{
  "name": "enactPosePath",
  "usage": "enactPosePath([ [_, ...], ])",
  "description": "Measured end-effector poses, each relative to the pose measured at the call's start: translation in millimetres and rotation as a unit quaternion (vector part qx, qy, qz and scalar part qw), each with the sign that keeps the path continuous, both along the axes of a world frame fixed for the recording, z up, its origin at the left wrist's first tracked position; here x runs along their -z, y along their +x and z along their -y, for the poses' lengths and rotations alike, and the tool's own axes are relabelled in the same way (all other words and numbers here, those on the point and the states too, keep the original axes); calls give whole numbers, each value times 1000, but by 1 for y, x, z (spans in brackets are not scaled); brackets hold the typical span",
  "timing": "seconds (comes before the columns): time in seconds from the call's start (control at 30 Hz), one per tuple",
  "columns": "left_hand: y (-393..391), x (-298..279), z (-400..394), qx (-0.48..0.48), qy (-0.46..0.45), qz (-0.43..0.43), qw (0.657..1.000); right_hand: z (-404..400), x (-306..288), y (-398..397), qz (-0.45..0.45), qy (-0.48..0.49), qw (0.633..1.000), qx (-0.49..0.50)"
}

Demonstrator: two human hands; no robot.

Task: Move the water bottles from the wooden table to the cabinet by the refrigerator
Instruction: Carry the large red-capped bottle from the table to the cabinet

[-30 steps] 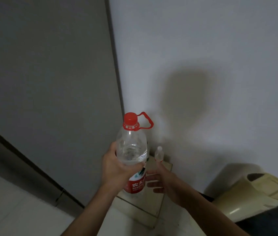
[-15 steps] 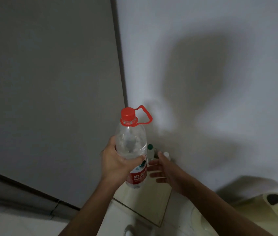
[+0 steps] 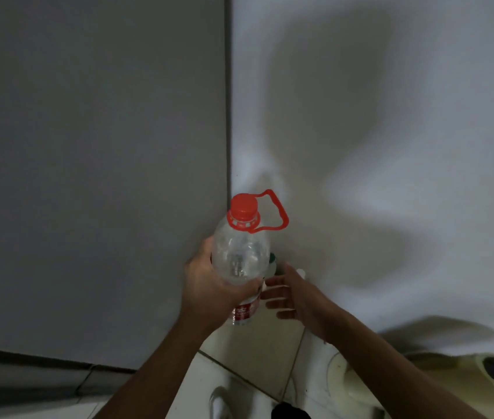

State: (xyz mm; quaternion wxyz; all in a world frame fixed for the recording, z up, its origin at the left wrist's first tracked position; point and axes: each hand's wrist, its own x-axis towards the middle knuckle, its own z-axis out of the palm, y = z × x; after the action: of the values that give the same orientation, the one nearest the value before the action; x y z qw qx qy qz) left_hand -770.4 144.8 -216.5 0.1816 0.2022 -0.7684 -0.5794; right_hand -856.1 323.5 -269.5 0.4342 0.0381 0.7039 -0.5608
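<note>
**Bottle held above the cabinet, not yet set down**

Head view: a large water bottle (image 3: 241,261) with a red cap (image 3: 243,204) and a red carry loop (image 3: 272,211) is gripped around its clear upper body by the left hand (image 3: 209,293), whose fingers are wrapped tight on it. The right hand (image 3: 292,294) is held just beside the bottle's lower part with its fingers spread and nothing clamped in them; whether it touches the bottle cannot be told. The bottle is carried over the pale cabinet top (image 3: 257,349), which sits between the grey refrigerator side (image 3: 94,176) and the white wall (image 3: 390,146).

Behind the hands, near the corner, a small green cap (image 3: 272,257) and a white cap (image 3: 300,271) can be seen, judged to belong to smaller bottles already placed there. The task is therefore judged well along, with this bottle yet to be lowered and released; what is left on the wooden table is not shown.

The bottle's long axis is roughly upright, the cap pointing up and leaning slightly toward the camera, the red-labelled base pointing down at the cabinet top.
</note>
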Motion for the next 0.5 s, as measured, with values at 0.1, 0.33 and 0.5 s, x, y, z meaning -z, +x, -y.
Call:
enactPosePath([
  [0.1, -2, 10, 6, -30, -11, 10, 999, 1, 7, -12, 6, 7, 1000, -11],
  [0.33, 1, 44, 18, -78, -78, 57, 992, -4, 26, -38, -78, 45, 996, -26],
  [0.5, 4, 79, 26, -71, -64, 90, 991, -10, 46, -38, -223, 75, 960, -149],
])
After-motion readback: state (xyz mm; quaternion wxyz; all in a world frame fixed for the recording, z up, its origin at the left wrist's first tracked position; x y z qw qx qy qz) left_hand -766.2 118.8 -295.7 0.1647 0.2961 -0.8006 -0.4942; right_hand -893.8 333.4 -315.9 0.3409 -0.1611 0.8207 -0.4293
